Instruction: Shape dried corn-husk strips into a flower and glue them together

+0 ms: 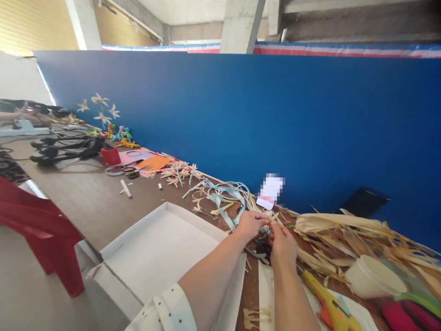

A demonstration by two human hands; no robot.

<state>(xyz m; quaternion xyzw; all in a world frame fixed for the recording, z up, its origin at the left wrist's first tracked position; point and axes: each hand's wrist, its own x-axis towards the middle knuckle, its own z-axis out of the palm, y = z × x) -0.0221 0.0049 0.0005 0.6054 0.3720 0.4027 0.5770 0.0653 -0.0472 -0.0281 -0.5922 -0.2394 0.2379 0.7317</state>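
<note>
Being pinched between the fingertips of the left hand (252, 225) and right hand (284, 243), held close together over the brown table (90, 195), a small cream-coloured piece (274, 216) is seen with thin, pointed, petal-like strips splayed out; its lower part is hidden.

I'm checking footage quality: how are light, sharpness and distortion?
Head view: glare washes out the yellow slatted wall, upper left; blue partition darkens rightward; white tub looks stretched; white phone-like slab pixelated; pale piece between left hand and right hand too soft to make out.
</note>
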